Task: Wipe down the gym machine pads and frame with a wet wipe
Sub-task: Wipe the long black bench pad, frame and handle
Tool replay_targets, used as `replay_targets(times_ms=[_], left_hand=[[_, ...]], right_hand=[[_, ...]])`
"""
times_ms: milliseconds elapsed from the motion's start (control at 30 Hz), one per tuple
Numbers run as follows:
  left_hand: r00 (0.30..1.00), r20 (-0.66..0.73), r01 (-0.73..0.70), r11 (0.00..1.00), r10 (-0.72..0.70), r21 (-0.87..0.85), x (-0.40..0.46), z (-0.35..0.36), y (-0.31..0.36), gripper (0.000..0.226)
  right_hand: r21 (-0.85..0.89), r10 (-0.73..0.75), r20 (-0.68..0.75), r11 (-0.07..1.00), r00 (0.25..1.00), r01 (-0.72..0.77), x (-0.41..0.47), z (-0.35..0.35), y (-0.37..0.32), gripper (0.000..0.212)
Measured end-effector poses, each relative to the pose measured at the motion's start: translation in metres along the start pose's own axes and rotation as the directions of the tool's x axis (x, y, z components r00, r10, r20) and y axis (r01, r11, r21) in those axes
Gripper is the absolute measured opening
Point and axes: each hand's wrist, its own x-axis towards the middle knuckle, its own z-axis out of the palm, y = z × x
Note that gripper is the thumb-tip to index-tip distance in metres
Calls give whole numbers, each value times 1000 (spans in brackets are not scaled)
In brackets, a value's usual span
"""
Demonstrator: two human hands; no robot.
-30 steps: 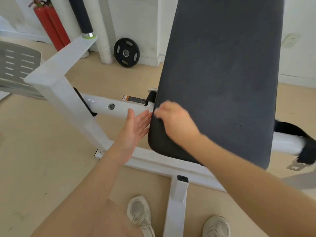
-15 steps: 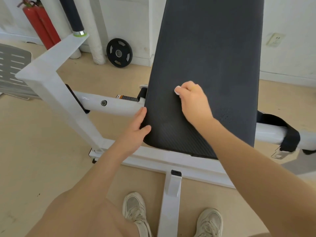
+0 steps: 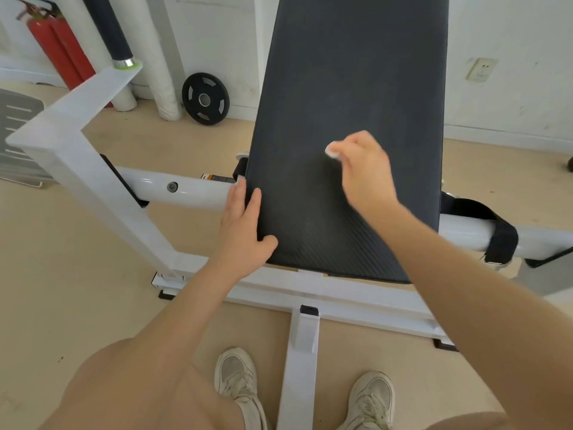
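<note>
At the far left, two red fire extinguishers (image 3: 59,46) are seen against the wall, with a grey slotted panel (image 3: 15,135) below them. A white frame (image 3: 93,181) is laid out across the floor, one angled beam rising toward a black-gripped bar (image 3: 108,26). One black weight plate (image 3: 205,98) is propped against the wall.

The left hand (image 3: 245,231) is laid on the near left corner of the pad (image 3: 350,88), fingers straight along its edge and thumb resting on top; nothing is grasped. One long dark pad is seen, its long axis running away from the person and upward, the narrower near end sitting over the frame's crossbar.

The right hand (image 3: 362,169) is curled over a small white wet wipe (image 3: 331,152), which is pinched at the fingertips and pressed on the pad's middle. A black strap (image 3: 499,240) is wrapped round the white tube at the right. One wall socket (image 3: 481,69) is seen above. Two pale sneakers (image 3: 372,398) are planted either side of the frame's centre leg.
</note>
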Motion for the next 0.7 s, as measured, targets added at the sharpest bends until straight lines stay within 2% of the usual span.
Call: replay_targets(times_ms=[100, 200, 267, 367, 400, 433, 500, 533, 567, 633, 700], left_hand=[[984, 124, -143, 982, 128, 125, 3, -5, 8, 96], [958, 259, -209, 915, 121, 344, 5, -5, 7, 123], [958, 256, -234, 865, 128, 444, 5, -4, 5, 126], [964, 228, -228, 857, 133, 462, 5, -2, 5, 123], [965, 226, -227, 859, 134, 459, 5, -2, 6, 123], [965, 225, -224, 861, 132, 457, 6, -1, 7, 123], [966, 227, -215, 861, 120, 461, 6, -1, 8, 124], [967, 226, -212, 859, 116, 466, 6, -1, 8, 124], [968, 222, -208, 858, 113, 470, 6, -1, 8, 124], [970, 220, -201, 856, 106, 476, 6, -1, 10, 124], [971, 221, -191, 860, 95, 473, 6, -1, 11, 124]], right_hand=[[-82, 68, 73, 995, 995, -62, 13, 10, 16, 24], [-79, -130, 124, 987, 984, 140, -25, 20, -1, 18], [-11, -291, 199, 954, 936, 299, -68, 22, -13, 28], [125, -362, 333, 932, 871, 340, -113, 17, -20, 40], [163, -350, 330, 936, 877, 312, -110, 13, -19, 36], [194, -311, 268, 944, 912, 265, -97, 9, -17, 29], [182, -161, 67, 972, 985, 146, -52, -3, -9, 18], [143, -82, 1, 986, 997, 81, -28, -9, -1, 19], [97, -20, -12, 995, 1000, 21, -7, -12, 8, 21], [-23, 34, 76, 999, 997, -32, 13, -9, 26, 26], [-48, -25, 105, 998, 994, 30, 3, 0, 31, 27]])
